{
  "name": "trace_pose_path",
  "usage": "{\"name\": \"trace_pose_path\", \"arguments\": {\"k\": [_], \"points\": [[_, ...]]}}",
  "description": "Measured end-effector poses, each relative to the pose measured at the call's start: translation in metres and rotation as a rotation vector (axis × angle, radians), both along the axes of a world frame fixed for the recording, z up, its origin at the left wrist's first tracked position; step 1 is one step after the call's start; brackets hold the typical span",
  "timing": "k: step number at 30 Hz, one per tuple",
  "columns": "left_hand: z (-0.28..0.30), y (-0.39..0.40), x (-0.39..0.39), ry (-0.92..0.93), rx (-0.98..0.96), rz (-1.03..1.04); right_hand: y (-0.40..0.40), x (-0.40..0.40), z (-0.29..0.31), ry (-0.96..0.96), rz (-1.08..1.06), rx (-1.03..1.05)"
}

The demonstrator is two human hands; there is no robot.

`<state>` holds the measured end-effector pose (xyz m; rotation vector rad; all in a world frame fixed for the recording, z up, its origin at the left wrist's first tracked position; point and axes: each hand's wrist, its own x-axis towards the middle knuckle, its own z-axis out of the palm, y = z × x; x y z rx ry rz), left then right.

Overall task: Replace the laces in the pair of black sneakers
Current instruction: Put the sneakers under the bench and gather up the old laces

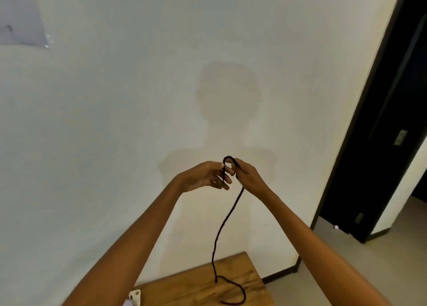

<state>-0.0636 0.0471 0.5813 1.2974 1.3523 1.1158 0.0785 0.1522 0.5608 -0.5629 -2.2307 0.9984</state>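
Both hands, left hand (206, 175) and right hand (248, 176), apparently pinch black lace (225, 220).

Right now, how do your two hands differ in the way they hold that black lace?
The left hand pinches the lace at the loop's left side, its other fingers spread loosely; the right hand closes more tightly round the loop's right side. The left hand's palm side shows; the right hand shows its back. Both are raised level before the wall, sharing one loop, while the lace hangs to the wooden table.
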Motion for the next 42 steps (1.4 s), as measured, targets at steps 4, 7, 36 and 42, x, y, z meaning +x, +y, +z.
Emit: {"name": "trace_pose_path", "arguments": {"k": [4,7,36,42], "points": [[0.007,0.013,0.005,-0.171,-0.016,0.057,0.015,-0.013,0.03,-0.188,-0.029,0.307],[0.009,0.024,0.002,-0.368,0.034,0.075,0.031,-0.017,0.042,-0.247,-0.041,0.49],[0.015,0.114,-0.021,-0.259,0.433,0.563,0.099,-0.049,0.039,-0.472,0.266,0.438],[0.01,0.1,-0.026,0.191,0.337,0.463,0.1,-0.051,0.065,-0.304,0.298,0.405]]}}
